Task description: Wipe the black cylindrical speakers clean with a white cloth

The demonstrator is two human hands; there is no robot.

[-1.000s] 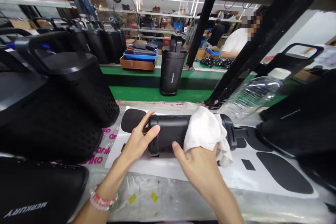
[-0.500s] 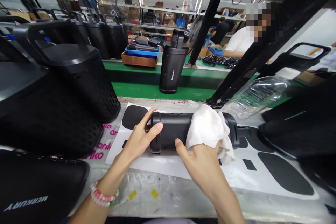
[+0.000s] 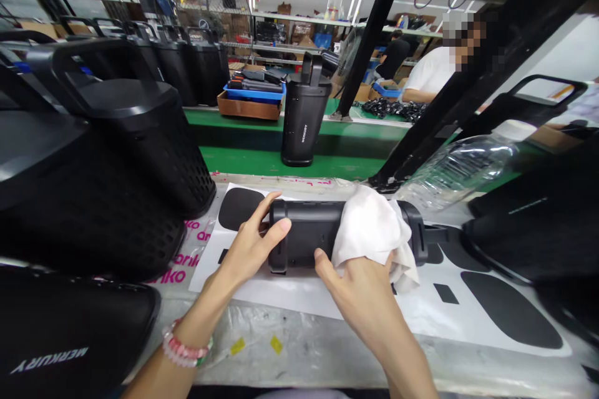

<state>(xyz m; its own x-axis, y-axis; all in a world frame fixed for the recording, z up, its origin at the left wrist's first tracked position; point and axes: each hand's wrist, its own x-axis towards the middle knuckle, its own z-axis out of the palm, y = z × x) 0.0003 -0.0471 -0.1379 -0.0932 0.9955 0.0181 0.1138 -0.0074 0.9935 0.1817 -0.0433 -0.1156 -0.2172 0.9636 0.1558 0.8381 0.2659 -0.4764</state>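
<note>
A black plastic speaker handle part (image 3: 306, 234) lies on its side across a white sticker sheet (image 3: 290, 290) at the bench's middle. My left hand (image 3: 253, 246) grips its left end, thumb on top and fingers behind. My right hand (image 3: 362, 290) presses a white cloth (image 3: 372, 227) onto the part's right half, thumb stretched along the front. The cloth hides much of the part's right side.
Large black Merkury speakers (image 3: 116, 162) crowd the left, and another black speaker (image 3: 538, 224) lies at right. A clear plastic bottle (image 3: 456, 165) lies behind the cloth. One speaker (image 3: 304, 115) stands on the green conveyor (image 3: 262, 162). A person in white (image 3: 433, 72) works beyond.
The hands, cloth and part have barely shifted. The speaker on the conveyor has drifted slightly left.
</note>
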